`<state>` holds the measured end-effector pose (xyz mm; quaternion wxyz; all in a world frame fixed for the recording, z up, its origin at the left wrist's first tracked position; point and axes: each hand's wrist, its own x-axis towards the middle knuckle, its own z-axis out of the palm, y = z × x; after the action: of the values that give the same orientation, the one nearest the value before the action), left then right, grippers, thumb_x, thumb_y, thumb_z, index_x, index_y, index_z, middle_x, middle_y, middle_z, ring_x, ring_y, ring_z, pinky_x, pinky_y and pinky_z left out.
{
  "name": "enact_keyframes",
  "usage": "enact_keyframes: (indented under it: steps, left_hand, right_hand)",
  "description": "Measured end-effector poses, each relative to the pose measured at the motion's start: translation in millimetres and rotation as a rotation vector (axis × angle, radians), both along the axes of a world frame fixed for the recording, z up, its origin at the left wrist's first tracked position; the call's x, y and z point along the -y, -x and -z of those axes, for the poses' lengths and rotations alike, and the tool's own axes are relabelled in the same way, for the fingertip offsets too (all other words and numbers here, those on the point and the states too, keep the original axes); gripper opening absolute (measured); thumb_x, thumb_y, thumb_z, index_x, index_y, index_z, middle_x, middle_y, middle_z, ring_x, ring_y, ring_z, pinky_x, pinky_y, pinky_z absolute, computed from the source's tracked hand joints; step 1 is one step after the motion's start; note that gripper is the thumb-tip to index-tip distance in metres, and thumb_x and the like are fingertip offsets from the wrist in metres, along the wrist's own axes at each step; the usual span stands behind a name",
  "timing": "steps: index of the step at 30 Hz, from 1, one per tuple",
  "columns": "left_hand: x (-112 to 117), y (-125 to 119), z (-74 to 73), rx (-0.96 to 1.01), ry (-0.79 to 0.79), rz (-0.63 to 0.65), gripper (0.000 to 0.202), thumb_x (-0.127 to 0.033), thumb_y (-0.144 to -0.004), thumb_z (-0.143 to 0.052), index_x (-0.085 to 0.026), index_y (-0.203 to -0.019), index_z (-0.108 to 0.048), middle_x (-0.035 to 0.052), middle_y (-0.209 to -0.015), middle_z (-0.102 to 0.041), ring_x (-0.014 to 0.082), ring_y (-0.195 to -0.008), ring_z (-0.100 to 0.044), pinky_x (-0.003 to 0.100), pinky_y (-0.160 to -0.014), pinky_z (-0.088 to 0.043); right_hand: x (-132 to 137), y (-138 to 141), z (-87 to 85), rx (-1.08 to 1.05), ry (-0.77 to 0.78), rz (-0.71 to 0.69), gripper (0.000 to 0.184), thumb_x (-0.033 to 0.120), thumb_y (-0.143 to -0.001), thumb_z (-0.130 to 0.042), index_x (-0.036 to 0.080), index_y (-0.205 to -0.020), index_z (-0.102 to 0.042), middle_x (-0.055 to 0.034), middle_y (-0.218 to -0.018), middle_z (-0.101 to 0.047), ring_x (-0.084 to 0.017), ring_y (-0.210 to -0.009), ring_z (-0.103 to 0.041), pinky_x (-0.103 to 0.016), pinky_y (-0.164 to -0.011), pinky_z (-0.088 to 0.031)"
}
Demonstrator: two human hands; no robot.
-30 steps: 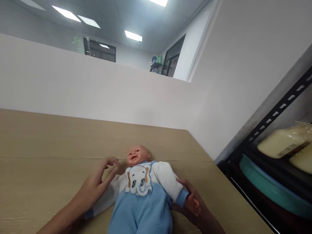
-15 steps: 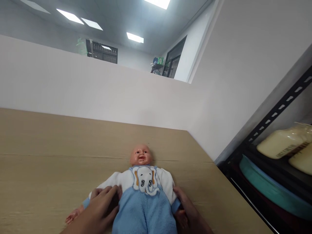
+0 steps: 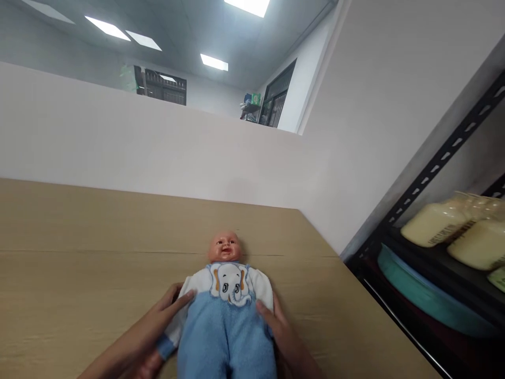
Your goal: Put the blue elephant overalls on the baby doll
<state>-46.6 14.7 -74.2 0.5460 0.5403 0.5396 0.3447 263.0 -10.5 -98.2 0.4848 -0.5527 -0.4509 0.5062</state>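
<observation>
A baby doll lies face up on the wooden table, head pointing away from me. It wears a blue and white suit with an elephant on the chest. My left hand presses against the doll's left-side sleeve, fingers wrapped over the arm. My right hand holds the doll's other side, thumb on the blue body and fingers tucked behind the white sleeve. Both hands grip the torso from either side.
A white partition wall runs along the table's far edge. At the right stands a black metal shelf with cream-coloured bottles and a teal round item.
My left hand came down from beside the doll's head onto its sleeve. Both hands closed in against the torso, folding the doll's arms to its sides. The camera shifted slightly.
</observation>
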Motion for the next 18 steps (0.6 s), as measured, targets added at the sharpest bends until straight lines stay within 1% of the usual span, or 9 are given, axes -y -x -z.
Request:
enact_keyframes:
  steps: [1, 3, 4, 6, 9, 12, 15, 16, 18]
  left_hand:
    - [6, -9, 2.4, 0.080, 0.025, -0.064, 0.076, -0.076, -0.086, -0.064, -0.024, -0.142, -0.056, 0.0125, -0.156, -0.064, 0.0361, -0.152, -0.051, 0.047, -0.131, -0.037]
    - [17, -24, 7.7, 0.153, 0.062, -0.178, 0.082, -0.074, -0.082, -0.071, -0.022, -0.142, -0.054, 0.0153, -0.156, -0.063, 0.0370, -0.153, -0.050, 0.044, -0.128, -0.044]
    - [20, -28, 10.2, 0.153, 0.074, -0.219, 0.083, -0.072, -0.080, -0.074, -0.020, -0.142, -0.052, 0.0171, -0.155, -0.063, 0.0376, -0.152, -0.052, 0.043, -0.126, -0.047]
    - [23, -33, 13.5, 0.122, 0.072, -0.279, 0.081, -0.065, -0.080, -0.078, -0.018, -0.140, -0.050, 0.0206, -0.153, -0.063, 0.0383, -0.150, -0.054, 0.042, -0.124, -0.050]
    - [26, -31, 12.4, 0.101, 0.038, -0.319, 0.070, -0.058, -0.088, -0.073, -0.017, -0.138, -0.047, 0.0220, -0.150, -0.064, 0.0371, -0.145, -0.060, 0.045, -0.121, -0.053]
    - [37, -30, 6.4, 0.081, 0.009, -0.341, 0.059, -0.054, -0.096, -0.064, -0.017, -0.137, -0.045, 0.0214, -0.147, -0.066, 0.0352, -0.140, -0.064, 0.047, -0.117, -0.057]
    - [61, -29, 4.6, 0.044, -0.019, -0.399, 0.060, -0.061, -0.097, -0.060, -0.019, -0.137, -0.044, 0.0215, -0.143, -0.068, 0.0384, -0.138, -0.066, 0.053, -0.111, -0.061]
    - [71, -27, 6.4, 0.033, -0.027, -0.413, 0.062, -0.065, -0.096, -0.059, -0.020, -0.137, -0.044, 0.0212, -0.143, -0.068, 0.0396, -0.138, -0.066, 0.055, -0.111, -0.061]
    - [96, -21, 13.5, -0.007, -0.059, -0.417, 0.068, -0.071, -0.094, -0.058, -0.023, -0.139, -0.042, 0.0204, -0.147, -0.065, 0.0408, -0.140, -0.063, 0.059, -0.114, -0.059]
  right_hand:
    - [3, 4, 5.6, 0.005, 0.004, -0.012, 0.079, 0.068, -0.085, -0.084, 0.023, -0.147, -0.062, -0.0130, -0.145, -0.071, -0.035, -0.137, -0.065, -0.051, -0.119, -0.052]
    - [8, 13, 14.0, 0.026, 0.003, -0.033, 0.095, 0.073, -0.079, -0.086, 0.024, -0.154, -0.054, -0.0126, -0.151, -0.068, -0.035, -0.144, -0.059, -0.049, -0.126, -0.044]
    - [10, 16, 16.3, 0.031, -0.007, -0.042, 0.097, 0.074, -0.079, -0.085, 0.024, -0.156, -0.051, -0.0131, -0.153, -0.066, -0.034, -0.146, -0.058, -0.048, -0.128, -0.041]
    - [11, 23, 16.3, 0.024, -0.039, -0.065, 0.097, 0.073, -0.081, -0.084, 0.024, -0.156, -0.049, -0.0137, -0.155, -0.065, -0.034, -0.147, -0.057, -0.049, -0.131, -0.038]
    - [9, 29, 7.2, -0.003, -0.096, -0.100, 0.094, 0.070, -0.083, -0.084, 0.023, -0.155, -0.050, -0.0142, -0.156, -0.064, -0.033, -0.147, -0.057, -0.050, -0.131, -0.037]
    - [12, 35, -7.1, -0.006, -0.151, -0.144, 0.089, 0.061, -0.088, -0.084, 0.022, -0.159, -0.047, -0.0140, -0.160, -0.060, -0.032, -0.150, -0.055, -0.051, -0.131, -0.038]
    - [26, 38, -22.2, 0.037, -0.193, -0.192, 0.080, 0.052, -0.093, -0.080, 0.023, -0.160, -0.047, -0.0123, -0.165, -0.056, -0.031, -0.153, -0.052, -0.050, -0.132, -0.037]
    - [33, 37, -26.9, 0.070, -0.196, -0.204, 0.078, 0.049, -0.094, -0.078, 0.024, -0.160, -0.047, -0.0117, -0.165, -0.055, -0.032, -0.154, -0.051, -0.051, -0.132, -0.037]
    - [51, 34, -34.4, 0.192, -0.189, -0.191, 0.080, 0.046, -0.092, -0.078, 0.024, -0.162, -0.047, -0.0115, -0.167, -0.053, -0.034, -0.157, -0.047, -0.054, -0.134, -0.034]
